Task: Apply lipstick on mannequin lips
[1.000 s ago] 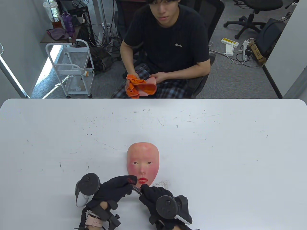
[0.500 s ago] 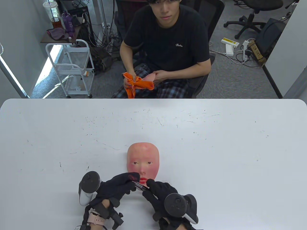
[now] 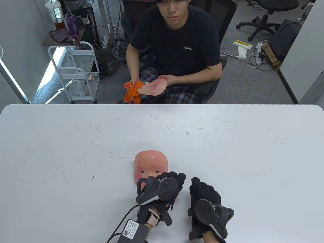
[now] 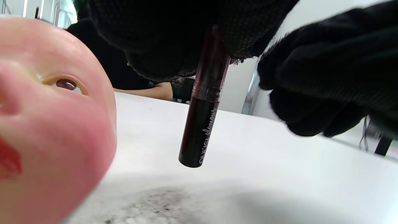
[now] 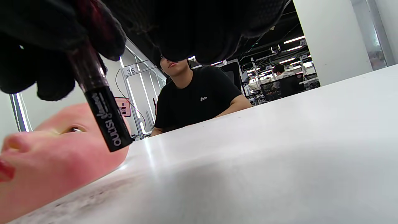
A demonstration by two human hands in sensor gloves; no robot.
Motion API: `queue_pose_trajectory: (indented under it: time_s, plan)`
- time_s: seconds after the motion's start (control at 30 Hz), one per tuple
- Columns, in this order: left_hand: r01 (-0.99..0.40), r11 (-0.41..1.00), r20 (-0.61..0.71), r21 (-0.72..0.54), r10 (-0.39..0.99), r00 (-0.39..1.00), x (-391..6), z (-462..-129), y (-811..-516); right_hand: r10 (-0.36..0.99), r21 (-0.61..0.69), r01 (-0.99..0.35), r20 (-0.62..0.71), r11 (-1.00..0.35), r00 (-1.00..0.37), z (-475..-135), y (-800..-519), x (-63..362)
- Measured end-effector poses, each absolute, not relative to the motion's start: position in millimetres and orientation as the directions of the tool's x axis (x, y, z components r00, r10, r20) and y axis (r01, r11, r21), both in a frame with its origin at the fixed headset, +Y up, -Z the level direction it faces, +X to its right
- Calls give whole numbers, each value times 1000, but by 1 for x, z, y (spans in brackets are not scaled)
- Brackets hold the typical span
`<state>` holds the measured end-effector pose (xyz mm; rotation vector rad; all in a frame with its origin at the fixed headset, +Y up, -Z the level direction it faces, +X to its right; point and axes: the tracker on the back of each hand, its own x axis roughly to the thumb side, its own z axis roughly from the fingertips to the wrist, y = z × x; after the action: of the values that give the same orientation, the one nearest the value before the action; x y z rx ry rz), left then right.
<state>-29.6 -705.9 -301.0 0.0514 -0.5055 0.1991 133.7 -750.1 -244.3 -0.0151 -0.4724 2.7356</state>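
The pink mannequin face mask (image 3: 151,162) lies face up on the white table (image 3: 240,152). Its lips (image 4: 9,161) are red. My left hand (image 3: 174,178) is over the mask's lower half and hides the mouth in the table view. It holds a dark capped lipstick tube (image 4: 202,124) upright by its top end, its bottom end just above the table beside the mask's cheek (image 4: 62,137). The tube (image 5: 102,118) also shows in the right wrist view in front of the mask (image 5: 62,155). My right hand (image 3: 200,187) is to the right of the left hand, apart from the tube, holding nothing.
A person sits across the table holding a second mask (image 3: 154,87) and an orange cloth (image 3: 131,93). A greyish smudge (image 4: 149,205) marks the table beside the mask's chin.
Both hands held the tube below the mask's chin. My right hand has let go and moved right. My left hand has moved right and forward over the mask's lower half with the tube.
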Motion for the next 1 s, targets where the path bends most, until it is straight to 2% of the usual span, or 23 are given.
queue_pose_trajectory:
  time_s: [0.1,0.33,0.43,0.57,0.67,0.77,0.9,1.0]
  plan:
    - [-130,992,476,-1,114,872,-22,-307,-714,369,-302,-367,53,-880,-928,-247,-754,134]
    - [-192,980,462,-45,190,866,-27,-312,-723,401,-295,-400,61,-868,-914,-247,-754,135]
    - [-244,970,466,-27,228,855,-36,-311,-719,393,-299,-391,56,-870,-918,-247,-754,135]
    - [-366,929,491,62,291,821,-58,-304,-702,403,-300,-401,58,-865,-913,-247,-755,136]
    - [-479,870,476,120,373,796,-95,-291,-690,402,-302,-399,57,-866,-914,-247,-755,136]
    - [-599,784,435,160,489,756,-140,-276,-694,426,-301,-427,73,-853,-902,-247,-755,135]
    - [-750,626,365,215,661,656,-203,-269,-722,469,-294,-473,88,-830,-879,-247,-757,132]
    - [-829,520,299,205,773,559,-231,-271,-742,462,-283,-470,98,-836,-881,-247,-757,129]
